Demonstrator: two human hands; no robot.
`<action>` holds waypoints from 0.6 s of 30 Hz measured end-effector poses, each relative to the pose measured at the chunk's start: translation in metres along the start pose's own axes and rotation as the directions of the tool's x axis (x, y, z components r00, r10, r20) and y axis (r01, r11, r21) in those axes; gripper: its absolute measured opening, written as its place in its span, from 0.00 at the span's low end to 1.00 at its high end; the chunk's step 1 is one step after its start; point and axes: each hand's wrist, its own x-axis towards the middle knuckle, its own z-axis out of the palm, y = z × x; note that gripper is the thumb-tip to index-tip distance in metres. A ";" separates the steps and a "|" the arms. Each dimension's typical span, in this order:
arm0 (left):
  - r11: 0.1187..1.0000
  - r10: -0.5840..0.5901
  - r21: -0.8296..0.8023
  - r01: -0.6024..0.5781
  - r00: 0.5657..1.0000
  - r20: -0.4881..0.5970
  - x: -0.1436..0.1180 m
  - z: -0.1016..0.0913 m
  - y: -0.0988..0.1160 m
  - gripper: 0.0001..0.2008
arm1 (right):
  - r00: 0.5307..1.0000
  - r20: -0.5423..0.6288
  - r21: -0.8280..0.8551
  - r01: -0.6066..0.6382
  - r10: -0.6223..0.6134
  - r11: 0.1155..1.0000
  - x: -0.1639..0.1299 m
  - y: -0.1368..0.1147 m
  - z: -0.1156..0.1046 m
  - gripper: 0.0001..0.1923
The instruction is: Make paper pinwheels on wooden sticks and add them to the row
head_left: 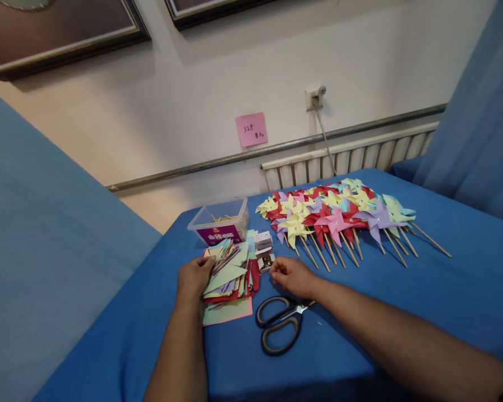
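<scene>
My left hand (195, 276) is at the left edge of a fanned pile of cut colored paper (230, 279), its fingers and thumb closed on the upper pieces. Green, yellow, purple and red layers show in the pile. My right hand (292, 275) is curled with its fingertips pinched together, just right of a small open box of metal pushpins (266, 261). Whatever the pinch may hold is too small to make out. Scissors (283, 324) with dark handles lie below my right hand, their blade tips partly hidden by my wrist.
Many finished paper pinwheels (335, 220) on wooden sticks lie heaped at the back right. A clear plastic tub (220, 220) with sticks inside stands behind the paper. Blue cloth covers the table (456, 290). A radiator (356, 156) runs along the wall.
</scene>
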 end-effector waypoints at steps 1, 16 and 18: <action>1.000 0.013 -0.010 -0.013 1.000 0.011 0.000 0.001 0.000 0.15 | 1.000 -0.001 -0.007 0.008 -0.008 1.000 0.000 0.001 0.000 0.02; 0.999 0.032 -0.020 -0.031 0.998 0.048 -0.001 0.002 0.000 0.11 | 0.998 0.040 -0.110 0.060 -0.056 0.992 -0.001 0.005 -0.001 0.04; 1.000 0.025 -0.006 -0.025 1.000 0.008 0.000 0.002 -0.002 0.12 | 0.998 0.039 -0.115 0.057 -0.053 0.992 -0.001 0.005 -0.002 0.03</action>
